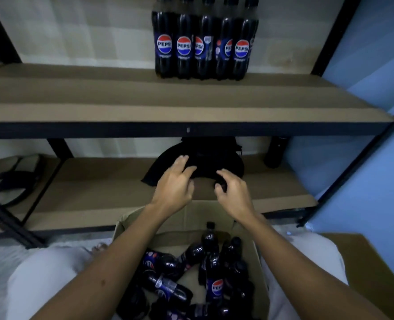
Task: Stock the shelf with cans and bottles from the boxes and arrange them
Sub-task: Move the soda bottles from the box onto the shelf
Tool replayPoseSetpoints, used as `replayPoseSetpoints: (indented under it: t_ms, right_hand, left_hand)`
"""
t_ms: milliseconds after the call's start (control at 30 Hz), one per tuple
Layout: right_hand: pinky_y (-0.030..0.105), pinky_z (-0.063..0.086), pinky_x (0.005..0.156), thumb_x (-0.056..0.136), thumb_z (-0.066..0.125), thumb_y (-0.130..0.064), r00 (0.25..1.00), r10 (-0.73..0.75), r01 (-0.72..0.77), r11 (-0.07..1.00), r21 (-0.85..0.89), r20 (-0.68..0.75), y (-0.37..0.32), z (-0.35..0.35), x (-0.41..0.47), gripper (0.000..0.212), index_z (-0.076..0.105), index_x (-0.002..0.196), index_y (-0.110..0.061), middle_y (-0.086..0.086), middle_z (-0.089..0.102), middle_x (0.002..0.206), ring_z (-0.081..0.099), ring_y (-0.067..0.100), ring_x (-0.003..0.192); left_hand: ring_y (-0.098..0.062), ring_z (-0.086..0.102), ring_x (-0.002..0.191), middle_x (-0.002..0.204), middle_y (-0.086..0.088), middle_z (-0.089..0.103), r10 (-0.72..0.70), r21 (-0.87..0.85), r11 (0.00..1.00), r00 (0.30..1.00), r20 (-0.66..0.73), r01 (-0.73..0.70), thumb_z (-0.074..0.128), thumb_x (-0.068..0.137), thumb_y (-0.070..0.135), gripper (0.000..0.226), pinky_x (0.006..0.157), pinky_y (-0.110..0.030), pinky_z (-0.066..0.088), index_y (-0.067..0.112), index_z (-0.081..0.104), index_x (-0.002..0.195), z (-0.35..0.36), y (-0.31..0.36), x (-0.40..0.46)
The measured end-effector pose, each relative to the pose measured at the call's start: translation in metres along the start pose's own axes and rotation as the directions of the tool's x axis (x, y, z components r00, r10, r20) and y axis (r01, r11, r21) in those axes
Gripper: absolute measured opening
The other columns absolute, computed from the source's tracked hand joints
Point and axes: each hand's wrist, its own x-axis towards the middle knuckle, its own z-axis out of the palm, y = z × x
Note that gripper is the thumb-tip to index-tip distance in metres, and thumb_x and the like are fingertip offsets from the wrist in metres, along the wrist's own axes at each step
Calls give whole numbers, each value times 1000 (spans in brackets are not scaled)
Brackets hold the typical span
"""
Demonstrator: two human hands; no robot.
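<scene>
Head view: both hands hovered mid-frame, left hand [174, 188] spread open, right hand [234, 192] loosely curled, holding nothing. Dark plastic cola bottles [211, 282] lay in the brown cardboard box [259, 273], lower centre; likely heavy, slippery: hold mid-body.

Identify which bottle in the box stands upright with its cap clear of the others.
The bottle at the box's far edge: its black cap points up, above the pile. The other boxed bottles lie tilted or flat.

Upper shelf [76, 98] wide free left of bottle row [205, 42]; lower shelf [103, 192] middle blocked by black bag [205, 155].
</scene>
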Motion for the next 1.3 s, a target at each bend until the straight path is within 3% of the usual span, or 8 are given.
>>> replayPoseSetpoints:
  t_ms: [100,233,400,533,733,833,1033,1300]
  right_hand:
    - [37,51,93,94,59,-24,957,212,-204,977,-58,198,15,23,-17,46,52,139,-21,7,69,115,65,24,105]
    - [35,45,95,95,59,-25,877,353,-310,934,-179,327,34,48,-29,43,54,137,-19,9,69,115,62,26,109]
    - [33,52,91,85,66,-16,781,454,-442,887,-134,429,77,91,-52,27,69,112,-16,7,71,110,63,25,107]
    - [30,47,100,82,70,-11,727,501,-510,852,-119,469,104,124,-74,48,60,130,-10,10,64,127,59,24,119]
    - [41,54,93,76,74,-7,735,491,-471,866,-169,468,116,146,-68,47,63,122,-11,13,68,116,63,31,110]
    - [36,54,90,74,78,-4,719,481,-466,869,-164,502,118,154,-63,48,63,119,-9,12,68,114,64,28,106]
    - [39,55,86,67,85,-6,694,518,-579,814,-40,500,120,174,-73,46,65,109,-8,9,70,105,66,25,98]
    - [37,53,85,78,75,-25,739,487,-551,835,2,465,115,184,-102,43,56,115,-19,8,65,110,63,25,100]
  left_hand:
    - [-28,51,126,143,-9,48,-193,-41,976,943,272,212,55,90,19,40,99,-39,47,14,57,130,27,-20,-36]
    - [-27,59,114,127,-9,62,-306,-5,934,804,510,358,56,90,19,38,94,-36,49,17,59,128,57,-35,-66]
    - [-28,59,115,125,-11,64,-298,13,922,689,661,386,59,87,16,40,93,-33,49,19,60,127,97,-37,-81]
    - [-32,62,109,119,-13,66,-274,33,927,614,740,375,62,84,25,40,88,-39,53,18,60,123,129,-37,-88]
    - [-34,58,115,125,-15,62,-193,-41,916,528,827,398,74,75,21,68,91,-39,49,19,45,137,169,-42,-101]
    - [-32,54,120,136,-13,55,-141,-113,903,535,833,414,79,68,15,92,94,-37,47,24,34,147,188,-45,-111]
    - [-30,62,103,113,-10,65,-183,-216,849,651,737,483,78,69,14,58,75,-31,45,22,46,116,208,-49,-115]
    - [-25,60,114,124,-8,65,-260,-269,792,702,663,548,80,63,6,80,94,-31,48,20,51,136,193,-58,-128]
